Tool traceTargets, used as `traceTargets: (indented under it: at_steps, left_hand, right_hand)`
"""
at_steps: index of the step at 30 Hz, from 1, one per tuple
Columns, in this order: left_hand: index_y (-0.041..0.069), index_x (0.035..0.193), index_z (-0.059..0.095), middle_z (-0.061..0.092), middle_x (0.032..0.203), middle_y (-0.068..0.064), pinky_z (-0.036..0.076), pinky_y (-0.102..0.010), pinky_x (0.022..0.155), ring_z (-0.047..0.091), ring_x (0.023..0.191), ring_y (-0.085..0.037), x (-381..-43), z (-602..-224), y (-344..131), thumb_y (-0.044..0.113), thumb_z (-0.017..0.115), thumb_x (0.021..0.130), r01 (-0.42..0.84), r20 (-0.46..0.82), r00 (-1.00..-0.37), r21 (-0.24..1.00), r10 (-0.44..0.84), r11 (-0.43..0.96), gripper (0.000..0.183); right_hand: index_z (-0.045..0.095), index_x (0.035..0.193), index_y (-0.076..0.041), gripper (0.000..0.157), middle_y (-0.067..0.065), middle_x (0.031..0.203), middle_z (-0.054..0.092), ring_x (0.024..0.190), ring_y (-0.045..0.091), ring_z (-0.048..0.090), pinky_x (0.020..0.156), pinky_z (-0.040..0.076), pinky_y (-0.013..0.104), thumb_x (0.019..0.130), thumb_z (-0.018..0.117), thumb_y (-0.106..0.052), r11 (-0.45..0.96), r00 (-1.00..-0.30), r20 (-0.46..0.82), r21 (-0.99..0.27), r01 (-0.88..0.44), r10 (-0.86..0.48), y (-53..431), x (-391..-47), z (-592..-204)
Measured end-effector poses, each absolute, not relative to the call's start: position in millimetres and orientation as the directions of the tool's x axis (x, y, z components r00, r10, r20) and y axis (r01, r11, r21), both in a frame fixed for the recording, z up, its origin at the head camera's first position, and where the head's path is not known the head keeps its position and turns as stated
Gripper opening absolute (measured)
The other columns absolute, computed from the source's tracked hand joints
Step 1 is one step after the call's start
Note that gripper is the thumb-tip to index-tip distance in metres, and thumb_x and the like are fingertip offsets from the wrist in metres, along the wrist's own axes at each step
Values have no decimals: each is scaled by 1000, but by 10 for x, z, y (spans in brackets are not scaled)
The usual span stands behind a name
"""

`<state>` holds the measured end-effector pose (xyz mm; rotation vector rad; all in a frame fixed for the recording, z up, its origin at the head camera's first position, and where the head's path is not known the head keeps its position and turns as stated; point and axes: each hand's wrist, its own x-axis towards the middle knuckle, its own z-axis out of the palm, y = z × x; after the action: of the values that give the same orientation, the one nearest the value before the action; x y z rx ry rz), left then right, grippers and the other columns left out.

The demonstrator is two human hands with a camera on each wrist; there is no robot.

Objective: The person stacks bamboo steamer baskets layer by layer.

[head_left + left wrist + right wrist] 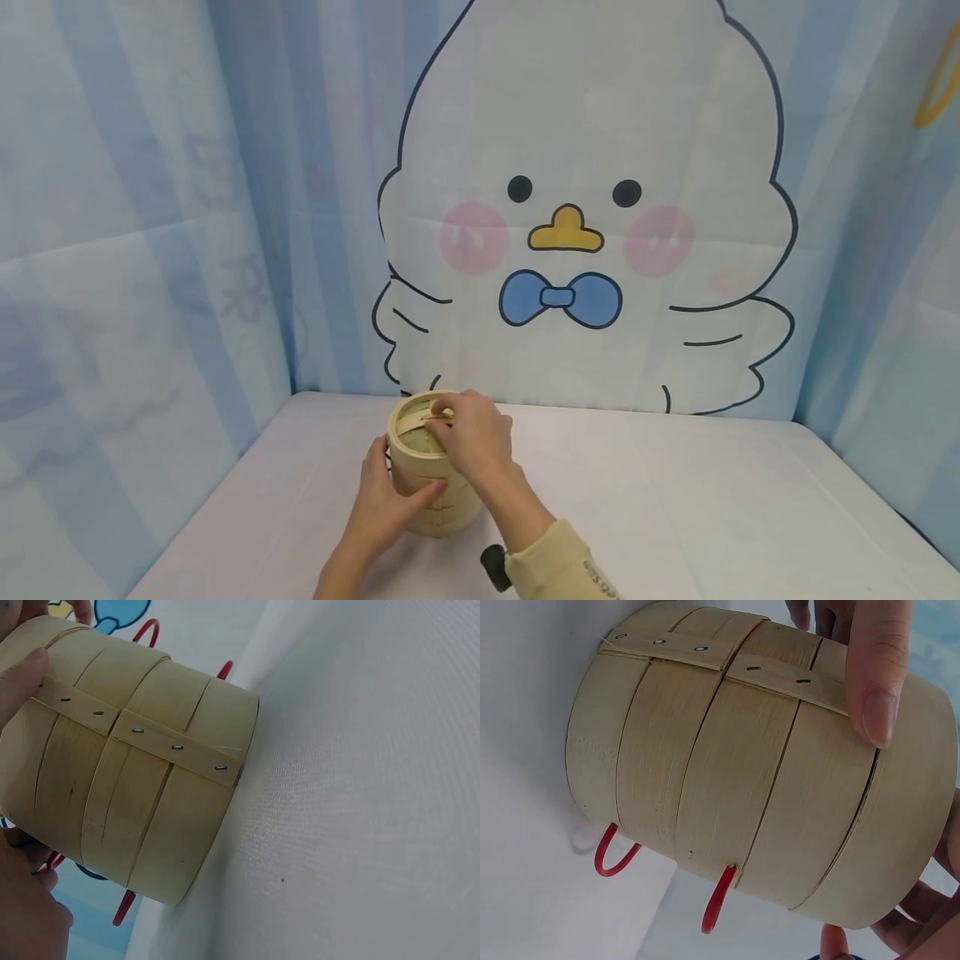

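Observation:
A round bamboo steamer [431, 508] with stacked tiers stands on the white table, its lid [422, 442] on top. My left hand [384, 507] grips its side, thumb across the front and fingers round the left. In the right wrist view, that thumb [881, 682] presses near the seam below the lid. From above, my right hand [480, 429] pinches the strip handle across the lid; the fingertips are partly hidden. Red loop handles [718, 900] stick out from the steamer's sides. Stapled bamboo strips [177, 746] run down its front.
The white table [675, 500] spreads out around the steamer, more of it to the right. Behind it hangs a blue and white cloth backdrop [585, 350] with a cartoon bird. A small black object [495, 567] shows beside the right sleeve [558, 567].

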<state>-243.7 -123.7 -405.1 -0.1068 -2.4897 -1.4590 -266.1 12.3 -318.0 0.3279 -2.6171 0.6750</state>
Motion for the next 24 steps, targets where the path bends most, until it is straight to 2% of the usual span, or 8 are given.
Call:
traceTargets:
  at_steps: [17, 24]
  left_hand:
    - [8, 141, 21, 30, 138, -17, 35, -55, 95, 36, 121, -30, -2439, -4054, -1234, 59, 76, 66, 192, 261, -963, 846, -71, 498, 106]
    - [9, 141, 22, 32, 137, -14, 36, -52, 94, 37, 117, -28, -2451, -4061, -1242, 56, 78, 64, 216, 283, -957, 847, -68, 485, 106]
  right_hand:
    - [71, 95, -23, 17, -1, 94, 65, 89, 21, 62, 73, 46, 50, 83, 71, -35, 862, -878, 468, -397, -314, -104, 99, -2638, -3194]
    - [71, 104, -24, 26, 0, 105, 65, 96, 23, 61, 72, 43, 52, 83, 69, -39, 856, -883, 452, -403, -325, -123, 142, -2623, -3161]
